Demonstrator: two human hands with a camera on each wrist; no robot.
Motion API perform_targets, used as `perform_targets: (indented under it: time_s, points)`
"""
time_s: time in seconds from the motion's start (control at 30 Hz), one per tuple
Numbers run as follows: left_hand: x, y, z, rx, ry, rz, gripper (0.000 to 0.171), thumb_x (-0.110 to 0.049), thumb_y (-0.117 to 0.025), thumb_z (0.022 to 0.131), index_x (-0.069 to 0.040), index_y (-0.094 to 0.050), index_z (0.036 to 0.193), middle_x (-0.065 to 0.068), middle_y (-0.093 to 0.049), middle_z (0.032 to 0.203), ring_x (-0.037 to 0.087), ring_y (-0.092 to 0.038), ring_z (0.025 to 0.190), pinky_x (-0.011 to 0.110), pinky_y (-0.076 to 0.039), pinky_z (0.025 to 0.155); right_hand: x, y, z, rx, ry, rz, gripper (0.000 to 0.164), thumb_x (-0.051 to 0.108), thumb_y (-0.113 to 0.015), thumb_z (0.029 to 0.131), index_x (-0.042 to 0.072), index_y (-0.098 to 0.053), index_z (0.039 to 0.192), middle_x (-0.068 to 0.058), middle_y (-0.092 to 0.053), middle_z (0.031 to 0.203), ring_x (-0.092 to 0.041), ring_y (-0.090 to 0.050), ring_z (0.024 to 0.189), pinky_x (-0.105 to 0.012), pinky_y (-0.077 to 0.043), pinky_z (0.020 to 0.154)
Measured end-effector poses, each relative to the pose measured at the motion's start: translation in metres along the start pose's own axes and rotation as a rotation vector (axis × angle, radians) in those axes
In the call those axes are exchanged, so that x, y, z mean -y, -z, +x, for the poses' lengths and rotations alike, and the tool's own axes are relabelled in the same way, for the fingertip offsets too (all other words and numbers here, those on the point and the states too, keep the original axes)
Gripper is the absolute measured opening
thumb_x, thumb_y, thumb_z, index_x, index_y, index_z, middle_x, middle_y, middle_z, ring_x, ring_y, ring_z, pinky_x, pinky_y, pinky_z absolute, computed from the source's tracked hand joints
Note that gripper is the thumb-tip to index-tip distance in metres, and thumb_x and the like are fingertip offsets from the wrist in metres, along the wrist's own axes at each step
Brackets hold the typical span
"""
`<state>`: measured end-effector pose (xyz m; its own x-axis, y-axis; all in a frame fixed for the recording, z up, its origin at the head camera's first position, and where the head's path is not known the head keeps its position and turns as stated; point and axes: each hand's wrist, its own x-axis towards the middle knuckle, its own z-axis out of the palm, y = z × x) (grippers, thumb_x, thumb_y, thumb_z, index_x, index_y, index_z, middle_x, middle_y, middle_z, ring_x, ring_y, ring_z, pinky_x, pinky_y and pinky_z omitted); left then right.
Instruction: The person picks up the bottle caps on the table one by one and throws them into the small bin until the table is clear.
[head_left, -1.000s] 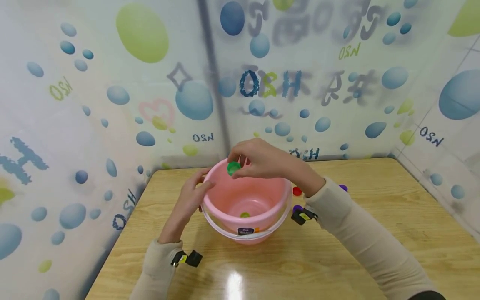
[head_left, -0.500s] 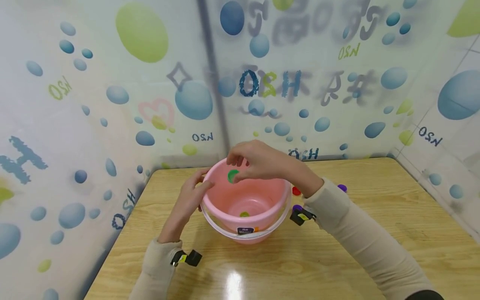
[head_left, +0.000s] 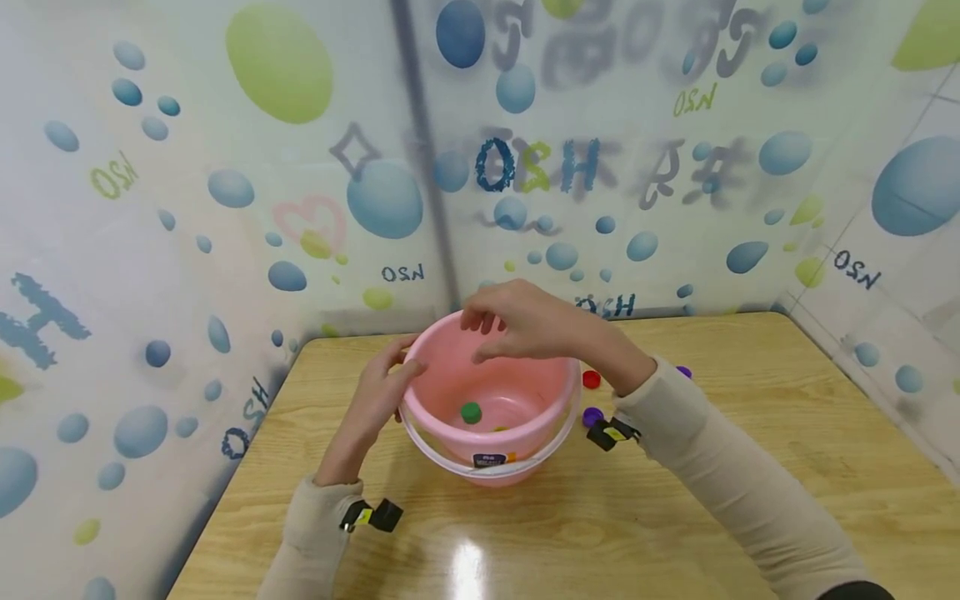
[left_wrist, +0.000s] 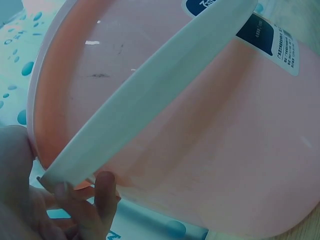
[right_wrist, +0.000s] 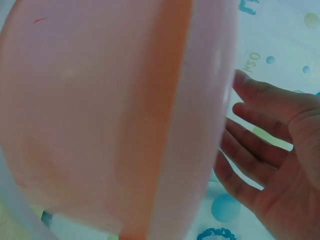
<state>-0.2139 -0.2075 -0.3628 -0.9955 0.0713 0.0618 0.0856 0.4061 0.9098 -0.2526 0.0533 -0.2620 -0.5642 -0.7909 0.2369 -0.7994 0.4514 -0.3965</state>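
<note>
A pink bucket (head_left: 420,400) with a white handle (head_left: 442,462) stands on the wooden table. My left hand (head_left: 384,385) grips its left rim, thumb over the edge and fingers outside; in the left wrist view the fingers (left_wrist: 105,200) lie by the handle's end. Over the bucket's far side hovers my right hand (head_left: 528,321), fingers loosely bent and holding nothing. Inside the bucket sits a small green bottle cap (head_left: 471,412). Only a sliver of a yellow-green piece (head_left: 500,429) shows behind the near rim.
To the bucket's right lie a red cap (head_left: 591,380) and a purple cap (head_left: 592,417). Farther right, a second purple cap (head_left: 684,372) is partly hidden by the right sleeve. Patterned curtains stand behind and beside the table (head_left: 787,450).
The green cap has left my right hand and dropped to the bucket's bottom. My right hand has stayed over the bucket with its fingers parted; the left hand has kept its grip.
</note>
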Motion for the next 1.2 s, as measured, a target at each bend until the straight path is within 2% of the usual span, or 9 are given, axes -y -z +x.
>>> perform_targets:
  time_s: [0.2,0.43,0.67,0.8,0.93,1.2]
  points:
    - [-0.002,0.000,-0.001,-0.009,-0.004,0.008,0.049,-0.030,-0.060,0.099,-0.020,-0.056,0.147,0.020,-0.057,0.122,0.012,-0.053,0.049,0.027,-0.044,0.041,-0.003,0.007,-0.016,-0.039,-0.021,0.026,0.030,0.025,-0.082,0.089,0.011,-0.072,0.113,-0.002,-0.073,0.108,-0.022,-0.070,0.098,-0.039,-0.061,0.086]
    - [-0.002,-0.001,-0.002,-0.009,0.004,0.014,0.049,-0.029,-0.059,0.100,-0.020,-0.055,0.148,0.020,-0.057,0.121,0.012,-0.053,0.049,0.029,-0.045,0.041,-0.023,0.017,-0.045,-0.103,-0.067,0.030,0.029,0.027,-0.081,0.089,0.013,-0.073,0.113,-0.001,-0.074,0.108,-0.018,-0.070,0.096,-0.039,-0.062,0.086]
    - [-0.001,0.000,0.001,-0.003,0.001,0.013,0.048,-0.029,-0.059,0.100,-0.021,-0.055,0.147,0.020,-0.058,0.121,0.014,-0.053,0.049,0.030,-0.046,0.042,-0.046,0.024,-0.080,-0.201,-0.091,0.015,0.029,0.024,-0.082,0.089,0.012,-0.072,0.114,-0.001,-0.075,0.106,-0.011,-0.071,0.091,-0.033,-0.062,0.081]
    - [-0.001,0.000,0.002,-0.004,-0.007,0.014,0.048,-0.030,-0.059,0.100,-0.021,-0.056,0.147,0.020,-0.058,0.121,0.012,-0.052,0.049,0.030,-0.045,0.041,-0.057,0.022,-0.098,-0.241,-0.125,0.007,0.029,0.021,-0.082,0.088,0.011,-0.072,0.114,-0.001,-0.074,0.106,-0.012,-0.071,0.091,-0.037,-0.063,0.081]
    - [-0.001,0.001,0.002,-0.007,-0.010,0.013,0.048,-0.029,-0.059,0.100,-0.021,-0.056,0.147,0.020,-0.059,0.123,0.012,-0.052,0.048,0.030,-0.045,0.041,-0.067,0.015,-0.114,-0.247,-0.187,0.024,0.028,0.019,-0.081,0.089,0.010,-0.071,0.113,-0.002,-0.074,0.106,-0.014,-0.071,0.092,-0.039,-0.063,0.082]
    - [-0.002,0.001,0.001,-0.003,-0.001,0.014,0.047,-0.029,-0.059,0.100,-0.020,-0.056,0.147,0.020,-0.059,0.123,0.013,-0.053,0.049,0.030,-0.046,0.042,-0.093,-0.009,-0.146,-0.225,-0.375,0.068,0.026,0.024,-0.079,0.092,0.011,-0.072,0.113,-0.002,-0.074,0.107,-0.016,-0.070,0.096,-0.044,-0.061,0.089]
